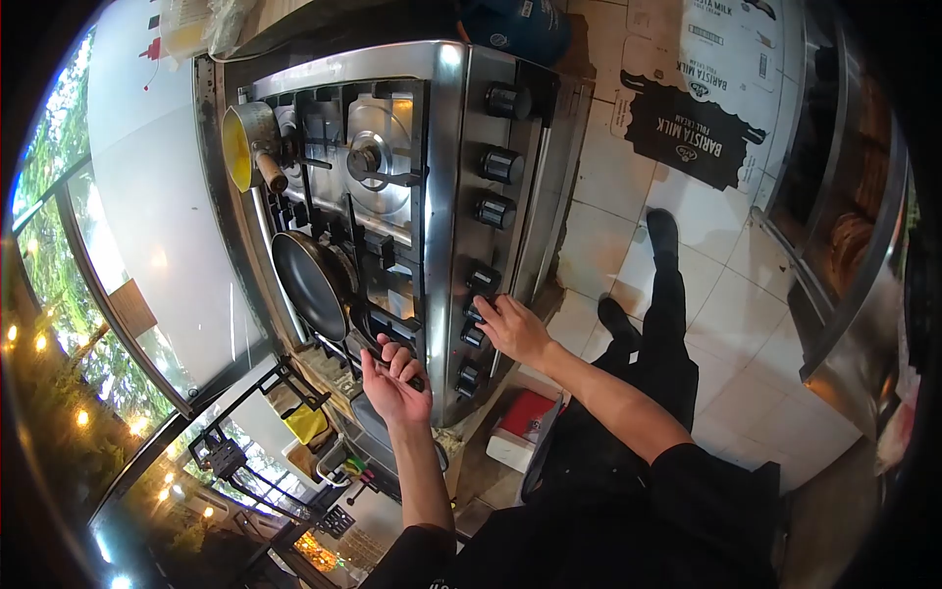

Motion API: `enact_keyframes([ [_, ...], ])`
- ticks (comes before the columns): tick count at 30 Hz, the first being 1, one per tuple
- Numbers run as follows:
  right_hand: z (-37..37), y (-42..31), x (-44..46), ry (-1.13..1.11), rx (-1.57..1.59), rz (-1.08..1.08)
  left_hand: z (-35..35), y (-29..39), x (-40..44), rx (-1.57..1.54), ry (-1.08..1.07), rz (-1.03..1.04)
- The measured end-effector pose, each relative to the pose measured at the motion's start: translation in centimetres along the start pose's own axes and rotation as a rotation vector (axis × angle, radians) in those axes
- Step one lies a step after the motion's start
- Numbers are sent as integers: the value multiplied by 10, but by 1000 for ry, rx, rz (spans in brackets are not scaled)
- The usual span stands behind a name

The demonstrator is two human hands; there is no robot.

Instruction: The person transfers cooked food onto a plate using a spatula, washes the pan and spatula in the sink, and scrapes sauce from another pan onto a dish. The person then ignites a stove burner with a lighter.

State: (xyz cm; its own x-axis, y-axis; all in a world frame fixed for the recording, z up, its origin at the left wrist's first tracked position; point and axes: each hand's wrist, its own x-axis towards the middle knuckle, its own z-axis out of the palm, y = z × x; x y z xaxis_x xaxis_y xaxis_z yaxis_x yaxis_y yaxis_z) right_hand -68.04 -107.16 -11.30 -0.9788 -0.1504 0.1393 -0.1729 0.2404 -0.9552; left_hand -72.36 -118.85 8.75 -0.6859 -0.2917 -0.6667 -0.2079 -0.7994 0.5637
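Observation:
My left hand point(397, 383) is closed around the dark handle of a black frying pan point(312, 287). The pan rests over a burner at the near left side of the steel gas stove point(446, 167), its inside facing up. At the stove's front panel, the fingers of my right hand point(512, 329) are bent onto a black control knob point(475, 310), partly covering it. More black knobs line the panel, such as one point(501, 165) farther along. A small saucepan point(257, 147) with a yellow inside and a wooden handle sits on the far back burner.
Flattened milk cartons point(687, 118) lie on the tiled floor point(608, 187). Beyond the stove stands a blue gas cylinder point(520, 29). A steel cabinet point(834, 324) is on the right. Near my legs is a red and white box point(525, 422). A glass window point(157, 196) runs behind the stove.

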Motion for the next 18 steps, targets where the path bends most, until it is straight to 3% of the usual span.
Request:
enact_keyframes([
  [11, -2, 6, 0, 4, -3, -87, 1, -1, -5, 101, 71, 29],
  [13, -4, 4, 1, 0, 10, -58, 5, -5, -7, 105, 71, 36],
  [15, -14, -3, 3, -53, 1, 1, 12, -10, -14, 190, 210, 69],
  [18, -59, -24, 6, -66, -32, 113, 16, -22, -41, 217, 162, 28],
])
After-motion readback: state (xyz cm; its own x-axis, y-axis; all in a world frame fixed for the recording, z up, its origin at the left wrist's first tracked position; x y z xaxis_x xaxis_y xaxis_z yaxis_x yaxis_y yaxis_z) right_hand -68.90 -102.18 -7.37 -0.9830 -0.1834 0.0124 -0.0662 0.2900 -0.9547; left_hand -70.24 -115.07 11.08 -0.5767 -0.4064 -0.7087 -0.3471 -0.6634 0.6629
